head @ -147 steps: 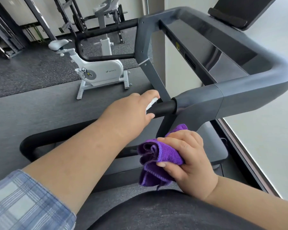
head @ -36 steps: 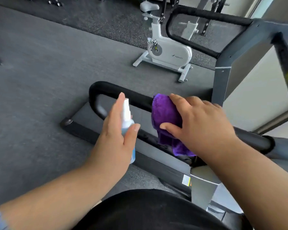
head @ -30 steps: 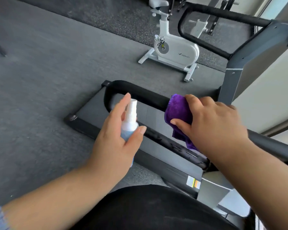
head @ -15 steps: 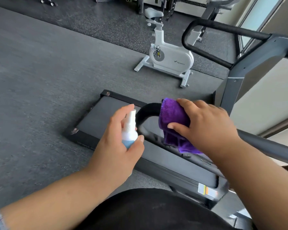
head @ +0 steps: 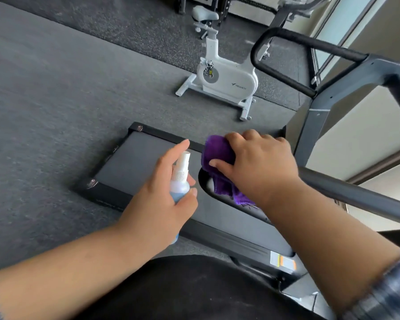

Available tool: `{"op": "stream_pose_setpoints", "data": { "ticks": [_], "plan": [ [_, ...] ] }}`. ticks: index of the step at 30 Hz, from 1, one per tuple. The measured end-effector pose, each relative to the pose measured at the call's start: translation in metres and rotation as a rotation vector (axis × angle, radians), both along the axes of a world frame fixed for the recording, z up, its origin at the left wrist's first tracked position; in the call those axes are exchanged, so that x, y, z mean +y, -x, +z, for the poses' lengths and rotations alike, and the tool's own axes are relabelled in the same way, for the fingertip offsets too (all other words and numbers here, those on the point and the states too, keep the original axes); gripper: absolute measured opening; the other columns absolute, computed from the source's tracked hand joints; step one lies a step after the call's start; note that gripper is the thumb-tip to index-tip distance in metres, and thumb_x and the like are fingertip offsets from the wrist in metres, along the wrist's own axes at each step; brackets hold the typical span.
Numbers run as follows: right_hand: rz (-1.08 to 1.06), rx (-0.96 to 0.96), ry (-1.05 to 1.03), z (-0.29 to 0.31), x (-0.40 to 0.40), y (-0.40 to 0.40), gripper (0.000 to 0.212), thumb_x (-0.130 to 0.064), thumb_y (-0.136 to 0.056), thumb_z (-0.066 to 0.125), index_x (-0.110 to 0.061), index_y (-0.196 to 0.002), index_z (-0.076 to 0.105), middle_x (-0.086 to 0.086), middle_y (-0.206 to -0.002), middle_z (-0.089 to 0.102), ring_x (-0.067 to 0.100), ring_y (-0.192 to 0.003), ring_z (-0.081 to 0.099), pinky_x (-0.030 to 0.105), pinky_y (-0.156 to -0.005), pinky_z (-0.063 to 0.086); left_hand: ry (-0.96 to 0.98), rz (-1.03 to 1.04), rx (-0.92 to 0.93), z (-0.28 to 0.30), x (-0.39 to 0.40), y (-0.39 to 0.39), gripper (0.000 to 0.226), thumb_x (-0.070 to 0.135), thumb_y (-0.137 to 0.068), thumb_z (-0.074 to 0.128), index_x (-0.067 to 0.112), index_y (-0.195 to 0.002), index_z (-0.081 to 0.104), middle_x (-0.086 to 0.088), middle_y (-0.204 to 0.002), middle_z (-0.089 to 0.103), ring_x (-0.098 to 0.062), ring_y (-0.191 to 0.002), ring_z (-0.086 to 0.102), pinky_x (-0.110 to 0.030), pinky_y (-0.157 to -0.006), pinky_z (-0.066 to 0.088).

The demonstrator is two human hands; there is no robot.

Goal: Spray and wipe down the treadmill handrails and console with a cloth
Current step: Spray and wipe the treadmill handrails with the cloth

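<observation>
My right hand (head: 261, 167) grips a purple cloth (head: 217, 151) wrapped over the curved rear end of the treadmill's near handrail (head: 346, 192), a dark bar running out to the right. My left hand (head: 162, 199) holds a small spray bottle (head: 180, 181) with a white nozzle and blue liquid, upright, just left of the cloth, index finger raised beside the nozzle. The far handrail (head: 293, 42) loops at upper right. The console is out of view.
The treadmill belt (head: 134, 162) and its rear frame lie below my hands. A white exercise bike (head: 224, 77) stands on the grey floor behind. The treadmill upright (head: 314, 125) rises at right, with a wall and window beyond it.
My right hand has slid the cloth back along the near handrail to its curved rear end. My left hand with the bottle stayed beside it. The view has tilted.
</observation>
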State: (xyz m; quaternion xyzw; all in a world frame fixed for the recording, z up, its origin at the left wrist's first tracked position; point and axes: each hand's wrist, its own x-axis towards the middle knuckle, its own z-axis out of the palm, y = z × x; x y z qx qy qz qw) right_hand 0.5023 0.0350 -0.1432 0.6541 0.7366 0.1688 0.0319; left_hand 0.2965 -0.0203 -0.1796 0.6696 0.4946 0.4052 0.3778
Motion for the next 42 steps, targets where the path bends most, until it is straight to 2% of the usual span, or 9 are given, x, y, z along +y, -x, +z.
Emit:
{"op": "stream_pose_setpoints", "data": {
  "ticks": [5,9,14,22,27,31,36,39,42],
  "plan": [
    [0.057,-0.033,0.102,0.002,0.016,0.023,0.054,-0.075,-0.089,0.040,-0.030,-0.113,0.057,-0.002,-0.103,0.060,0.027,-0.096,0.061,0.037,-0.074,0.034,0.007,-0.014,-0.001,0.000,0.007,-0.003,0.076,0.015,-0.088,0.066,0.070,-0.125,0.028,0.016,-0.099,0.062,-0.008,-0.091,0.061,-0.023,-0.075,0.050],
    [0.036,0.141,0.095,0.006,0.006,0.003,0.059,-0.080,-0.082,0.044,-0.040,-0.123,0.057,-0.007,-0.107,0.061,0.024,-0.100,0.061,0.037,-0.079,0.041,0.004,-0.033,-0.021,-0.004,0.011,-0.008,0.075,0.014,-0.088,0.066,0.071,-0.122,0.030,0.021,-0.100,0.061,-0.005,-0.093,0.060,-0.007,-0.072,0.044],
    [-0.067,0.267,0.053,0.007,-0.008,-0.025,0.069,-0.086,-0.079,0.037,-0.040,-0.127,0.054,-0.008,-0.111,0.064,0.026,-0.102,0.062,0.039,-0.084,0.046,-0.004,-0.060,-0.021,-0.003,0.012,-0.009,0.074,0.010,-0.087,0.065,0.069,-0.117,0.032,0.021,-0.097,0.059,-0.008,-0.087,0.059,-0.005,-0.066,0.041],
    [-0.042,-0.041,0.110,0.006,0.006,0.026,0.057,-0.075,-0.089,0.037,-0.029,-0.117,0.056,0.001,-0.110,0.058,0.030,-0.101,0.058,0.041,-0.076,0.034,0.040,0.005,-0.025,-0.005,0.010,0.005,0.073,0.008,-0.087,0.063,0.068,-0.116,0.034,0.016,-0.097,0.060,-0.010,-0.084,0.059,-0.010,-0.065,0.044],
    [0.035,-0.296,0.225,-0.013,0.024,0.064,0.029,-0.048,-0.095,0.050,-0.030,-0.112,0.063,-0.001,-0.107,0.058,0.027,-0.104,0.054,0.040,-0.074,0.027,0.029,0.019,-0.016,0.001,0.008,0.003,0.073,0.012,-0.087,0.063,0.071,-0.117,0.032,0.014,-0.105,0.061,-0.008,-0.089,0.060,-0.025,-0.073,0.049],
    [0.053,-0.337,0.278,-0.011,0.023,0.067,0.029,-0.048,-0.094,0.052,-0.030,-0.117,0.060,-0.001,-0.115,0.057,0.026,-0.110,0.052,0.040,-0.076,0.026,0.020,0.019,-0.009,0.007,0.005,0.002,0.074,0.014,-0.087,0.063,0.073,-0.115,0.030,0.014,-0.111,0.060,-0.006,-0.091,0.059,-0.028,-0.073,0.048],
    [0.051,-0.077,0.254,0.008,0.012,0.032,0.053,-0.069,-0.086,0.054,-0.033,-0.125,0.057,-0.003,-0.120,0.057,0.026,-0.114,0.052,0.040,-0.085,0.035,0.030,-0.002,-0.033,0.010,0.000,0.005,0.069,0.013,-0.088,0.063,0.069,-0.116,0.033,0.016,-0.098,0.060,-0.008,-0.083,0.060,-0.027,-0.069,0.048],
    [-0.085,0.144,0.144,0.012,0.000,0.000,0.064,-0.084,-0.080,0.043,-0.037,-0.122,0.056,-0.005,-0.115,0.061,0.026,-0.110,0.058,0.042,-0.089,0.043,0.020,0.003,-0.047,0.010,-0.004,0.012,0.069,0.011,-0.088,0.063,0.069,-0.114,0.034,0.017,-0.099,0.059,-0.008,-0.086,0.059,-0.019,-0.069,0.046],
    [-0.173,0.214,0.039,0.007,-0.007,-0.005,0.066,-0.086,-0.080,0.033,-0.036,-0.115,0.059,-0.004,-0.110,0.065,0.028,-0.104,0.062,0.042,-0.087,0.046,0.015,0.018,-0.051,0.007,-0.011,0.024,0.070,0.011,-0.088,0.062,0.069,-0.114,0.034,0.015,-0.097,0.060,-0.009,-0.084,0.059,-0.011,-0.065,0.044]
  ]
}}
